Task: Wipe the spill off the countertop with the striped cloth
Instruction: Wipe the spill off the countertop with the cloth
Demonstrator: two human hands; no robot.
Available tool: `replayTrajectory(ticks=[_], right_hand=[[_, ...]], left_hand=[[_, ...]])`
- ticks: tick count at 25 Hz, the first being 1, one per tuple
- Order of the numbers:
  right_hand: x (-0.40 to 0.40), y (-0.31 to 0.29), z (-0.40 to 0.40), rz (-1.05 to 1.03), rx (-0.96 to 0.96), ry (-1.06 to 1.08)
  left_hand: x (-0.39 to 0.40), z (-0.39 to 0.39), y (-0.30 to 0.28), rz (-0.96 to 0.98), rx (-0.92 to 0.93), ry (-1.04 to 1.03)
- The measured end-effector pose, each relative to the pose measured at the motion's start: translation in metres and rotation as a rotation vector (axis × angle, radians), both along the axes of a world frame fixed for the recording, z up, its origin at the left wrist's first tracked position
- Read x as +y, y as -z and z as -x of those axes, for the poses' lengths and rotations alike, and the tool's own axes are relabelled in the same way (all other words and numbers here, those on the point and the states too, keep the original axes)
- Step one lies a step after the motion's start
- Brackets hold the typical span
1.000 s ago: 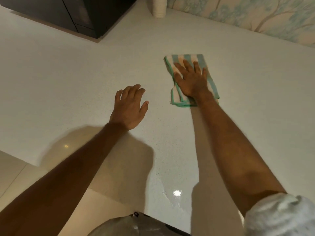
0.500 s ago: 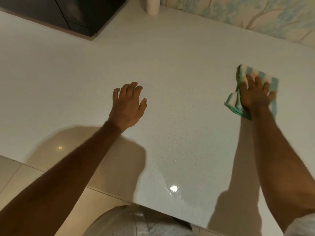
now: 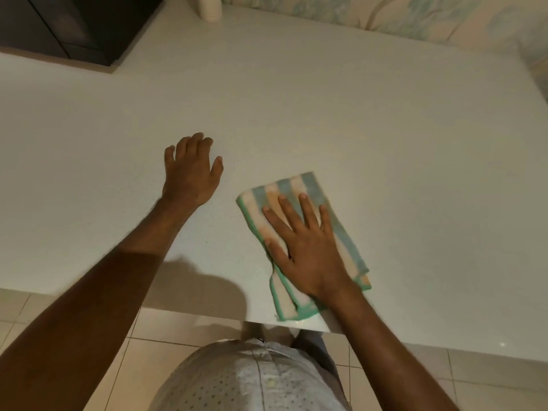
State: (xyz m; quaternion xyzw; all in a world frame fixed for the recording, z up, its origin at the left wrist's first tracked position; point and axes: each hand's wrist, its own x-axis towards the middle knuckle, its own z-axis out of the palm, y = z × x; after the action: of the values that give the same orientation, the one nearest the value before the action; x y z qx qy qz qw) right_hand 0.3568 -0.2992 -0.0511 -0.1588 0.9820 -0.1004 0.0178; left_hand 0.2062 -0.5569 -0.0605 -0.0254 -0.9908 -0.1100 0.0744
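Note:
The striped cloth (image 3: 299, 189), folded, with teal, white and pale orange stripes and a green hem, lies flat on the white countertop (image 3: 341, 114) close to its front edge. My right hand (image 3: 305, 250) presses down on it, palm flat and fingers spread. My left hand (image 3: 191, 170) rests flat on the bare counter a little to the left of the cloth, fingers apart, holding nothing. A small wet glint shows at the counter edge just below the cloth. No other spill is visible.
A dark appliance (image 3: 68, 25) stands at the back left corner. A white cylindrical container (image 3: 210, 8) sits by the patterned wall (image 3: 400, 16). Beige floor tiles (image 3: 192, 327) and my torso lie below the counter's front edge.
My right hand slid the cloth from the far centre out to the right, then back toward me to the front edge. My left hand stayed in place on the counter.

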Motion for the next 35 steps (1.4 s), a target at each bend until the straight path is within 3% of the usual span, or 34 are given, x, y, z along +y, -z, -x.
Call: replayTrajectory(ticks=[3,10,16,28,35], right_hand=[[0.047,-0.002,-0.014,0.001,0.001,0.011],[0.169,-0.004,0.038,-0.043,-0.054,0.398],[0.178,-0.012,0.093,-0.009,-0.07,0.524],[0.193,-0.004,0.019,-0.025,-0.017,0.447],[0.234,-0.009,0.095,-0.005,-0.05,0.603]], left_hand=[[-0.001,0.0,0.0,-0.008,-0.01,0.01],[0.0,-0.001,-0.002,-0.03,-0.016,0.016],[0.0,-0.005,-0.005,-0.027,-0.034,0.026],[0.001,-0.007,-0.006,-0.028,-0.038,0.031],[0.007,-0.007,-0.006,-0.007,-0.044,0.003]])
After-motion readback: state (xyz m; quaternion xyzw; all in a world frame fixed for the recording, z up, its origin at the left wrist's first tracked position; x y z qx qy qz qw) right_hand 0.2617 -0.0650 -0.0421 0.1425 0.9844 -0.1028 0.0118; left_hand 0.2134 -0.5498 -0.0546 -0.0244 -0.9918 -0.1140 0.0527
